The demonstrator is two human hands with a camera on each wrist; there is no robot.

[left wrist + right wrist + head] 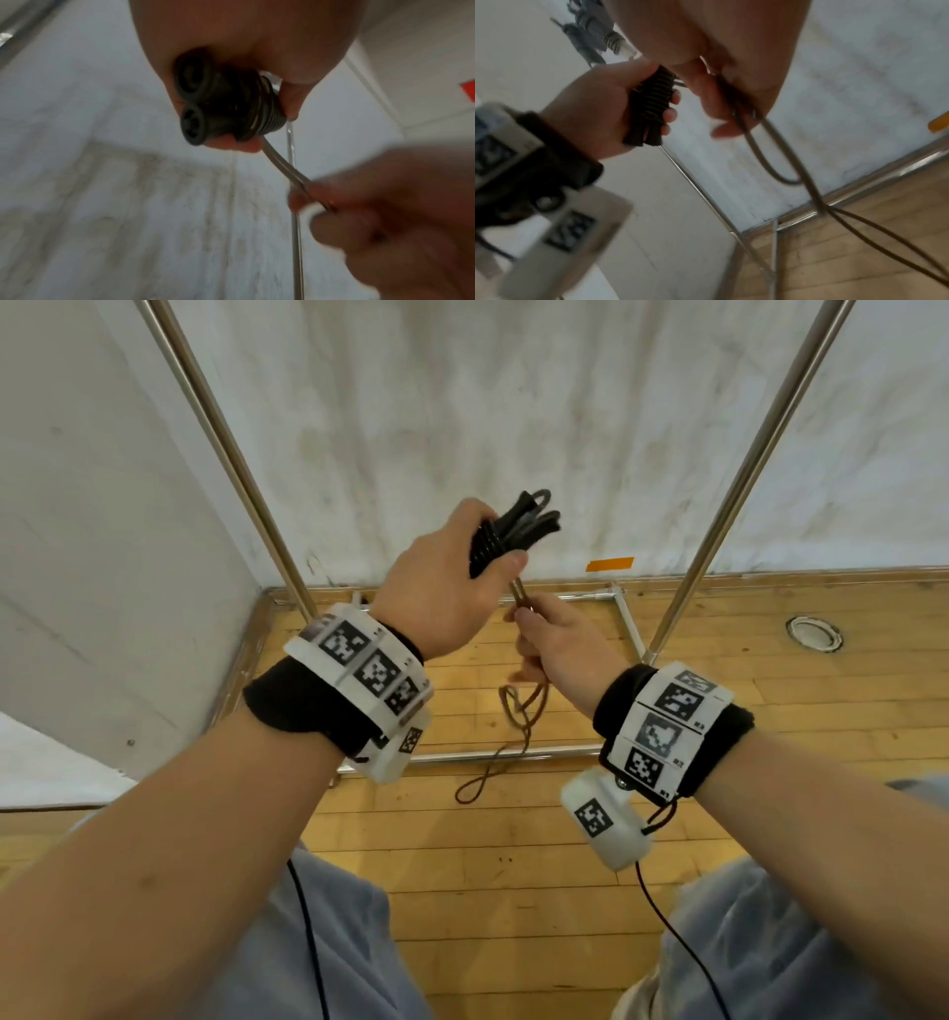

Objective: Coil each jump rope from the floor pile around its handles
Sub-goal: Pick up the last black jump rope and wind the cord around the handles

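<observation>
My left hand (441,588) is raised in front of me with its grip closed round the two black handles (500,539), held side by side. In the left wrist view their round end caps (194,101) sit one above the other, and turns of rope (259,109) are already wound round the pair, packed close together under my thumb and fingertips.

From that coil a doubled run of rope (519,594) drops a short way to my right hand (557,644), just below and right of the left. My right grip is closed on it, thumb and fingers pinching the two strands together; the right wrist view shows them passing through my curled fingers (721,113).

Below my right hand the loose rope (513,726) hangs down in loops and trails onto the wooden floor (488,880), where it crosses a metal bar (513,755) of the frame and ends in a small loop on the near side. Two slanted steel poles (241,469) rise left and right of my hands, against a white sheet (513,403) at the back. An orange strip of tape (609,564) is on the sheet, near the floor
</observation>
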